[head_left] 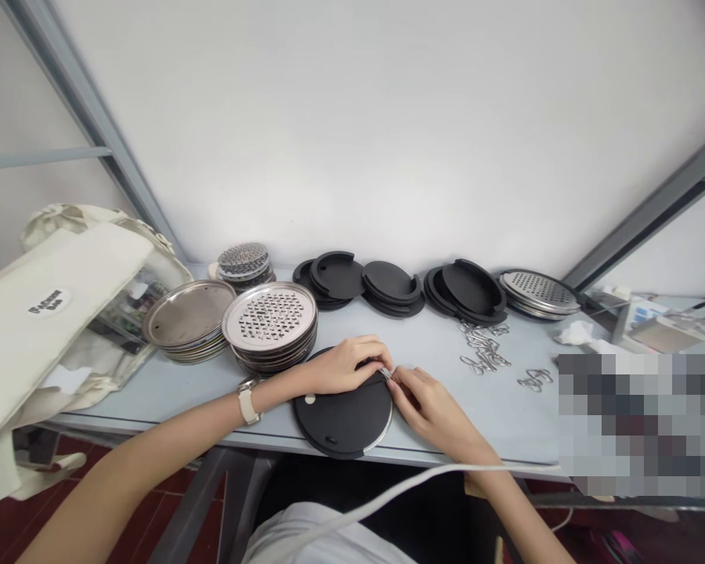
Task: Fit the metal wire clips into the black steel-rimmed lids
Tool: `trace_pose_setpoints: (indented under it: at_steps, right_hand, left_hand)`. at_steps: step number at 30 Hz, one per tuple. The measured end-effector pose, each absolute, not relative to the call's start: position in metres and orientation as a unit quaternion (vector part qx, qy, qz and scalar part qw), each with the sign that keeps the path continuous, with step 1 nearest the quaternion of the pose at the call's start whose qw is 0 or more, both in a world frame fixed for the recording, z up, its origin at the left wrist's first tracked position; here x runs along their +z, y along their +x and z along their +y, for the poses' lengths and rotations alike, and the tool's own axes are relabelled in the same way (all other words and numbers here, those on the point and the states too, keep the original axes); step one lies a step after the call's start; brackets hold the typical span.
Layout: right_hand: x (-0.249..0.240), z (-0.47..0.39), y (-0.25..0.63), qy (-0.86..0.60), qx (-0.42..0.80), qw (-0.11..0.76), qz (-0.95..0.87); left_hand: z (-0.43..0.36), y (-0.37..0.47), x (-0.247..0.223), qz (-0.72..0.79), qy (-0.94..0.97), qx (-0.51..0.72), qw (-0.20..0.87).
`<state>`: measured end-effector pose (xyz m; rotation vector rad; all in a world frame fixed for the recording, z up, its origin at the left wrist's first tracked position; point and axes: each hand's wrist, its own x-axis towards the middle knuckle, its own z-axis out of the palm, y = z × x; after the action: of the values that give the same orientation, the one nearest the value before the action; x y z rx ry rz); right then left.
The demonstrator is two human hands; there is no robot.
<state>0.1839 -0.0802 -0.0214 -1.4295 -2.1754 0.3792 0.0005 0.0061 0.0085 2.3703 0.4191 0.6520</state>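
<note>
At far left, a cream bag (94, 262) is propped on the table (435, 337). Next, plain metal discs (189, 313) are stacked, with grater discs (270, 317) piled just beside; smaller perforated discs (243, 258) are stacked behind. A black disc (344, 419), silver-rimmed at right, is laid flat at the table's front edge. By the left hand (352, 364), watch (248, 401) worn at the wrist, a small metal piece (385, 374) is pinched over the disc's far right rim; the piece is also gripped by the right hand's (426, 399) fingertips. Exact shape hidden by fingers. Black lids (391, 282) are grouped along the wall behind. Wire clips (485, 348) are scattered right, near a metal-topped stack (540, 294).
</note>
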Motion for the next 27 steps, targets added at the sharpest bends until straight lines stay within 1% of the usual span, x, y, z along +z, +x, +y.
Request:
trace_pose_setpoints:
  at_steps: [6,17,24,27]
  right_hand:
    - [-0.0202,-0.0823,0.1831,-0.549,0.146,0.258,-0.781]
    - [-0.0223,-0.08,0.1853,-0.515,0.13,0.245,-0.811]
    - [-0.0223,-0.08,0.1866,-0.513,0.14,0.243,-0.811]
    - [-0.022,-0.0799,0.1863,-0.511,0.141,0.25,-0.81]
  left_hand:
    - [0.0073,0.001,0.0051,0.186,0.904,0.25,0.294]
    - [0.005,-0.0014,0.0071,0.179,0.911,0.237,0.285]
    - [0.0035,-0.0014,0.008,0.169,0.927,0.226,0.246]
    - [0.0037,-0.0011,0.0086,0.169,0.927,0.225,0.246]
